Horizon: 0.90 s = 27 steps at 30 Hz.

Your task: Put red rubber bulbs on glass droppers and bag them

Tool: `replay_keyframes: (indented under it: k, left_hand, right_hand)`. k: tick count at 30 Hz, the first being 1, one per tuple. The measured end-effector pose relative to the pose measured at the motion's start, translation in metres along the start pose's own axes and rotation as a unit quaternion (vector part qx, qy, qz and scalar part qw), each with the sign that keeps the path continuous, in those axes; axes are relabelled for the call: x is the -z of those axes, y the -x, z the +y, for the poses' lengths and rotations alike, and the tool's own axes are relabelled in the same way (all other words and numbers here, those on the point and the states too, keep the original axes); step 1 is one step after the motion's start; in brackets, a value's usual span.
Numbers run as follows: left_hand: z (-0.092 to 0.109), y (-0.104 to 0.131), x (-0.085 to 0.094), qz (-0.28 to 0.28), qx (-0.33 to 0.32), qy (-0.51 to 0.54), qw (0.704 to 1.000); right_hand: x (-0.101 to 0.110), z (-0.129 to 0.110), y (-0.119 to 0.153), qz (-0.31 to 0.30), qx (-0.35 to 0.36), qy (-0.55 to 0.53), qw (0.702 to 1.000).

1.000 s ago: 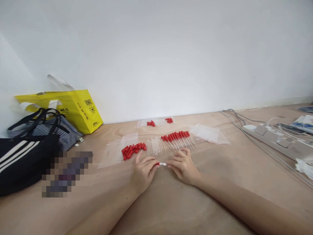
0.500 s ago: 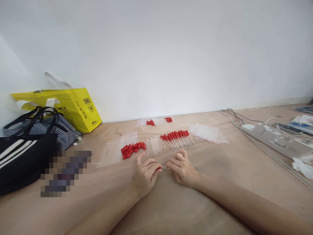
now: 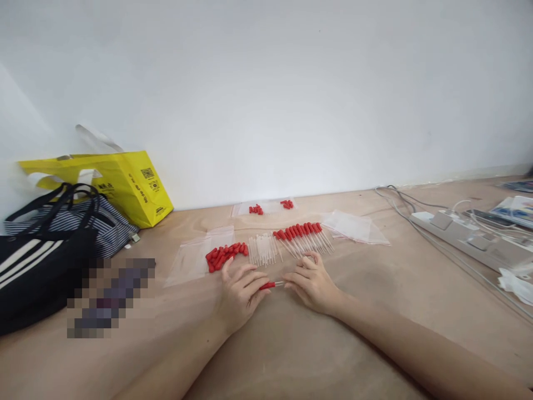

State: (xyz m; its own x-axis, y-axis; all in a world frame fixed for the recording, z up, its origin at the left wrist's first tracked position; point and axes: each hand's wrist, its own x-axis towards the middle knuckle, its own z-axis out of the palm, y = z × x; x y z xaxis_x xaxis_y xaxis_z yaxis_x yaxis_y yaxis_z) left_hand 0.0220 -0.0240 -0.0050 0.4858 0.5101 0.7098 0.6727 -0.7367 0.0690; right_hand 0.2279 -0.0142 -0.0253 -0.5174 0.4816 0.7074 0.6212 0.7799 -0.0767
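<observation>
Between my hands lies a thin pale stick with a red tip on its left end. My right hand pinches the stick's right end. The fingers of my left hand are closed round the outer end of the red tip. Beyond my left hand is a pile of loose red tips, beside a bundle of bare pale sticks. A row of sticks with red tips lies just past my right hand.
Clear plastic bags lie left, others right, and one with small red pieces by the wall. Yellow and black bags stand left; a power strip with cables is right.
My left hand has shifted a little to the left, and more of the red tip now shows between my hands. My right hand has barely moved.
</observation>
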Motion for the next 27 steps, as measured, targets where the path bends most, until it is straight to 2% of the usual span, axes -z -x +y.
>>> replay_keyframes:
  k: [9,12,15,18,22,24,27]
  left_hand:
    - [0.002,0.0,0.003,0.022,-0.022,-0.038,0.999]
    - [-0.001,0.001,0.003,0.003,-0.029,-0.049,0.998]
    - [-0.008,0.003,0.002,-0.035,-0.009,-0.079,0.996]
    - [-0.018,0.006,0.001,-0.068,0.05,-0.117,0.99]
    - [-0.031,0.009,-0.002,-0.061,0.136,-0.147,0.978]
    - [-0.035,0.01,-0.004,-0.048,0.15,-0.156,0.975]
    - [-0.04,0.012,-0.006,-0.047,0.153,-0.164,0.973]
  right_hand:
    - [0.004,0.003,0.001,0.001,0.017,0.05,0.999]
    - [0.002,0.003,0.002,-0.024,0.016,0.059,0.998]
    - [-0.001,0.002,0.003,-0.05,0.003,0.056,0.997]
    - [-0.004,0.002,0.002,-0.048,-0.066,0.06,0.995]
    - [-0.013,0.01,-0.01,-0.005,-0.234,0.096,0.967]
    - [-0.02,0.017,-0.019,0.004,-0.296,0.117,0.948]
    - [-0.029,0.027,-0.032,-0.004,-0.351,0.137,0.926]
